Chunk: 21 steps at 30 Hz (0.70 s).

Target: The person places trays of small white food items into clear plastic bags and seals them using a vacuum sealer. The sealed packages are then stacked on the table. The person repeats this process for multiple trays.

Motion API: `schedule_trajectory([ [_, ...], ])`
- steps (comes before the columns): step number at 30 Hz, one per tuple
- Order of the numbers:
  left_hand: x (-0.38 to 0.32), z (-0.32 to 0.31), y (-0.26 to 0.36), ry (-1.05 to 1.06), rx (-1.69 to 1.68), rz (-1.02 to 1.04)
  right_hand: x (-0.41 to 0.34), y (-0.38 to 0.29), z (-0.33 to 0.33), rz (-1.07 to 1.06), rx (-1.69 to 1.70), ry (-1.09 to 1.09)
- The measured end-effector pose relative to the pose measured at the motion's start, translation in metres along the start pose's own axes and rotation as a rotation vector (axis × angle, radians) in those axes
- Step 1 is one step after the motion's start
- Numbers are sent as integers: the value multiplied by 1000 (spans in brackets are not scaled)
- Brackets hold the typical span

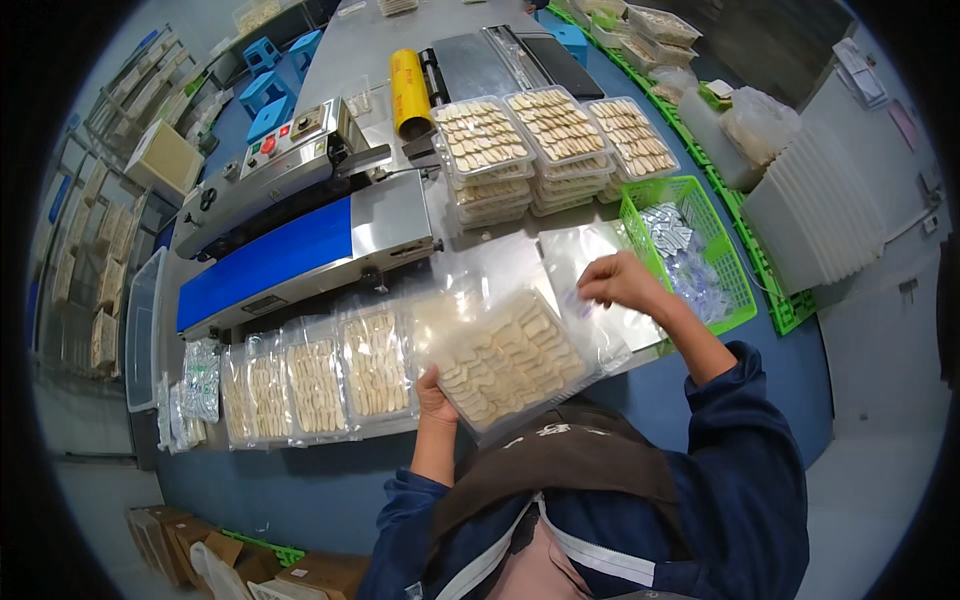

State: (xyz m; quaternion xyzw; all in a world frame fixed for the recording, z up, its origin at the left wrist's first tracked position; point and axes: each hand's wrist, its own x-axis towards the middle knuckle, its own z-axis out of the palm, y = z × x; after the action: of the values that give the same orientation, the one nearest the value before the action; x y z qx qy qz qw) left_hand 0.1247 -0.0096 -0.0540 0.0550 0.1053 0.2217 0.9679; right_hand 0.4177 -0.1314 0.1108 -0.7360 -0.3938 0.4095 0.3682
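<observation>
My left hand (437, 401) grips the lower left edge of a clear plastic tray of pale slices (514, 360), which sits tilted in a clear plastic bag over the table's near edge. My right hand (616, 283) hovers at the bag's right end, fingertips pinched together; whether something small is between them I cannot tell. Beneath it lie flat clear bags (589, 251). A green plastic basket (739, 289) of small packets (694, 277) stands to its right. Several bagged trays (375, 360) lie in a row to the left. Filled trays without bags (484, 139) are stacked behind.
A band sealing machine with a blue conveyor belt (270, 266) stands at the left. Behind are a yellow film roll (410, 94) and a film wrapping machine (480, 64). Packs of small sachets (201, 382) lie at the left end; nested translucent bins (814, 210) stand at the right.
</observation>
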Motion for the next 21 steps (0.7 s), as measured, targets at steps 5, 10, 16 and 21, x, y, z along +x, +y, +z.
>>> schedule_trajectory([
  [5,3,21,-5,17,10,-8,9,8,3,-267,-286,-1],
  [10,5,11,0,-25,78,35,-4,-1,13,-317,-190,84],
  [16,15,14,-7,-60,55,-42,-26,-11,-8,154,484,-299],
  [21,24,5,-6,-80,14,-117,-36,16,3,244,885,-467],
])
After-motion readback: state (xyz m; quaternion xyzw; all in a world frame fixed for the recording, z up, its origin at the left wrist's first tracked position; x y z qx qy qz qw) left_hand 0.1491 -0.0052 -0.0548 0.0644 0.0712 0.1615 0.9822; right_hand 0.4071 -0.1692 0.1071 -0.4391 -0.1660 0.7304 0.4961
